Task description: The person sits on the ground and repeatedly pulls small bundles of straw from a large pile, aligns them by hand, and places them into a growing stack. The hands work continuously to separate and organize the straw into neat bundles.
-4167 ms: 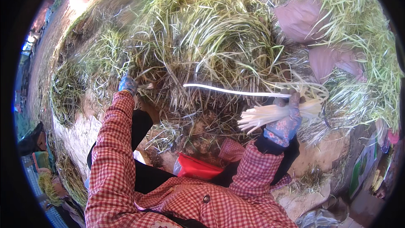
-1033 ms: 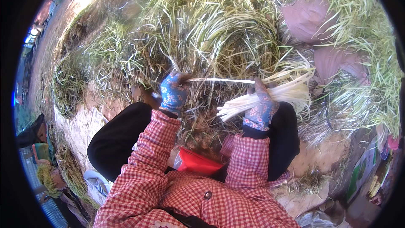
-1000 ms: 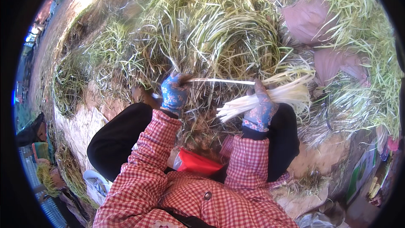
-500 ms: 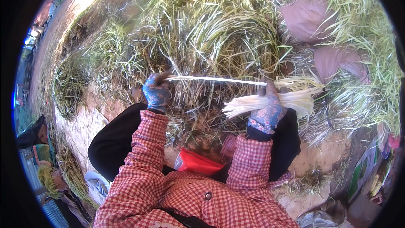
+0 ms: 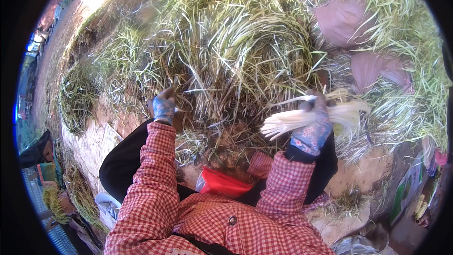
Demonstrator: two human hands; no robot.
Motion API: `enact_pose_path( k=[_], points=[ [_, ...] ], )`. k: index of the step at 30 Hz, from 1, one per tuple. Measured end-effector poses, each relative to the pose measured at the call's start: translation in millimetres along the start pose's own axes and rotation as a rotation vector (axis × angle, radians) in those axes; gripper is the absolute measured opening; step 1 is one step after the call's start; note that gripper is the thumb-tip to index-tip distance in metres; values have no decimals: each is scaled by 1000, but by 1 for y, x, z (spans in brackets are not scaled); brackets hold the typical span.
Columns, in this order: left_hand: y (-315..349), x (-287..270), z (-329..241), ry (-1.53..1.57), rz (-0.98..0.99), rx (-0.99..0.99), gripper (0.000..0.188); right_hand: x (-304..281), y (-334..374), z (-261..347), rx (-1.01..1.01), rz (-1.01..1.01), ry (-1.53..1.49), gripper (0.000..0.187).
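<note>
From afar I see a wide green heap of stalks (image 5: 255,42). In front of its right side, a pale bundle (image 5: 285,121) sits clamped in the right hand (image 5: 314,130). The left hand (image 5: 164,107) is well apart, near the heap; I cannot tell if it grips.

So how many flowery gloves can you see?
2. One flowery glove is on the left hand, by the green heap; the other is on the right hand, holding the pale bunch. Others could be hidden.
</note>
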State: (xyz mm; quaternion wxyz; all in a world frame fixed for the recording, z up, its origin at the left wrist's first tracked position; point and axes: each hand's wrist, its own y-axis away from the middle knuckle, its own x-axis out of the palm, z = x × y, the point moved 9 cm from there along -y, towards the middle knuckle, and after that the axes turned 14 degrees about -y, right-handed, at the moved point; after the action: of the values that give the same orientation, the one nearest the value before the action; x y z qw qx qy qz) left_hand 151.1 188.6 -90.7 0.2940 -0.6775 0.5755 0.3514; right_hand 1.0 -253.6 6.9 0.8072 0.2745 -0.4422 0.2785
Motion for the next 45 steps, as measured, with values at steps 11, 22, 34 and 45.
enact_pose_path(
  k=[11,22,34,45],
  points=[
    [156,129,-210,673,1093,438,61,8,4,0,19,18,132,13],
    [162,147,-225,621,998,450,45,18,17,-19,230,3,68,17],
    [119,103,-86,1218,440,-340,19,-3,2,-40,137,-53,295,35],
    [124,91,-145,1061,462,-72,17,0,8,-58,217,-53,425,38]
  ],
)
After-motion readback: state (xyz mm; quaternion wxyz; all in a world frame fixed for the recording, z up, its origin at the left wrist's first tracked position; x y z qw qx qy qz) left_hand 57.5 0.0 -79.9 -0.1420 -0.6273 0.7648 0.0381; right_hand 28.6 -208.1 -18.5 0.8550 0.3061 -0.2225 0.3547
